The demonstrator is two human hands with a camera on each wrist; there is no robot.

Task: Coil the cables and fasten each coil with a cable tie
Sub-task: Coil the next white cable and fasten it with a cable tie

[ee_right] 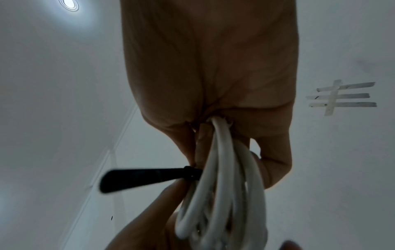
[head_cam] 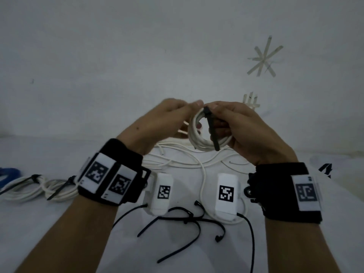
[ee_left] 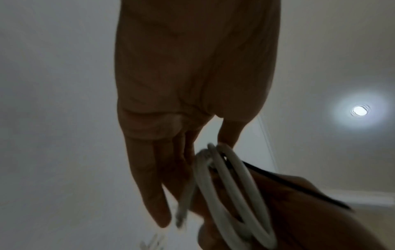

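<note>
I hold a white cable coil (head_cam: 194, 134) up over the table between both hands. A black cable tie (head_cam: 211, 129) wraps the coil's top, and its tail hangs down across the ring. My left hand (head_cam: 187, 110) pinches the coil's top with thumb and fingers, right beside the tie's head. My right hand (head_cam: 220, 115) grips the coil's right side, fingers curled through the ring, thumb near the tie head. In the right wrist view the coil (ee_right: 222, 186) runs out of the closed fingers and the tie tail (ee_right: 141, 179) sticks out left. The left wrist view shows the coil (ee_left: 226, 194) at my fingertips.
Two tied white coils (head_cam: 21, 189) (head_cam: 61, 189) lie at the left, with something blue (head_cam: 8, 174) beyond them. Loose white cables (head_cam: 197, 163) sprawl under my hands. Several loose black cable ties (head_cam: 189, 219) lie near the front. Tape marks (head_cam: 264, 56) are on the wall.
</note>
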